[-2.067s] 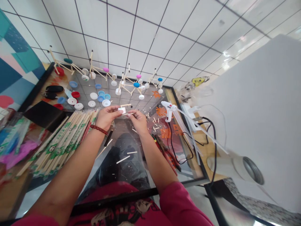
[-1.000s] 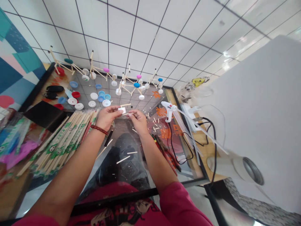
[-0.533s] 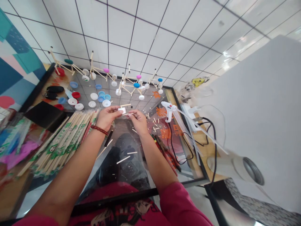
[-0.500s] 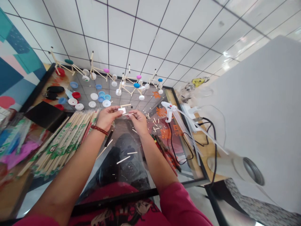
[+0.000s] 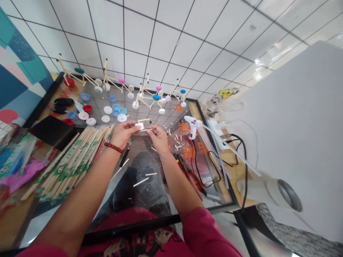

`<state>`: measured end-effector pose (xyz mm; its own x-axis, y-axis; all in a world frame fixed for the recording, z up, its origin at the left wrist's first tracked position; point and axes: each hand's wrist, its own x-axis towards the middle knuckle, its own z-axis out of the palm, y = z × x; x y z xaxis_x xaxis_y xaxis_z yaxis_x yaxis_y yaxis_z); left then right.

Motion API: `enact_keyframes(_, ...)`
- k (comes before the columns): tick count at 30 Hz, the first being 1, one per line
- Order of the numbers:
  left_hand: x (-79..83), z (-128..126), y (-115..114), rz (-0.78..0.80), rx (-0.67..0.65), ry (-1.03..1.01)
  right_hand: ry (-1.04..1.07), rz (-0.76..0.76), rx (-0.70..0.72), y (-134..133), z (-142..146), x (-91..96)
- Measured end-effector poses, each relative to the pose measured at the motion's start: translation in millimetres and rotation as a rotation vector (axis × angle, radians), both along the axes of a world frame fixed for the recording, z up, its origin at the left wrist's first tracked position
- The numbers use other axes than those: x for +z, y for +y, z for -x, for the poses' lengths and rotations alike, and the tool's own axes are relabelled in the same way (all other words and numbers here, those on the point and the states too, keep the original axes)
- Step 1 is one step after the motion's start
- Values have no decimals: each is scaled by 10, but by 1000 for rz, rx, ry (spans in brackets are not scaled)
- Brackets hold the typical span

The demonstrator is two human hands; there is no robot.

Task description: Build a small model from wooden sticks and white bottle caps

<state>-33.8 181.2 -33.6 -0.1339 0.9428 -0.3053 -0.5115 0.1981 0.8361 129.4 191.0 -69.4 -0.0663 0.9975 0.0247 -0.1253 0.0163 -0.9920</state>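
Over the middle of the glass table, my left hand [image 5: 125,130] pinches a white bottle cap [image 5: 139,126] between thumb and fingers. A short wooden stick [image 5: 144,120] juts to the right just above the cap. My right hand [image 5: 157,136] is close beside it, thumb and fingers closed on another thin wooden stick [image 5: 146,130]. That stick's left end lies near the cap's lower edge; whether they touch I cannot tell. Beyond my hands stand several small stick bikes with bottle-cap wheels, one with a blue cap seat [image 5: 155,97].
Loose caps, including a light blue one [image 5: 122,117], lie at the back left. Wrapped chopsticks [image 5: 76,157] are heaped on the left beside a black box [image 5: 52,132]. A white glue gun [image 5: 192,125] with a black cable and red-handled pliers [image 5: 191,175] are on the right.
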Motion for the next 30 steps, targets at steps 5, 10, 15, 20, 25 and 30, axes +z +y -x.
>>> enact_keyframes(5,-3,0,4,-4,1,2,7,1,-4,-2,2,12)
enact_keyframes(10,-17,4,8,-4,4,14,-11,5,-6,-3,3,15)
enact_keyframes(15,-26,7,10,-10,0,20,-16,-4,-11,2,6,6)
enact_keyframes(20,-18,3,7,-6,2,18,-10,-9,-9,1,1,5)
enact_keyframes(25,-8,-3,3,2,5,8,-9,18,-16,-6,8,32)
enact_keyframes(30,-4,1,3,6,6,7,3,19,-7,-16,16,51)
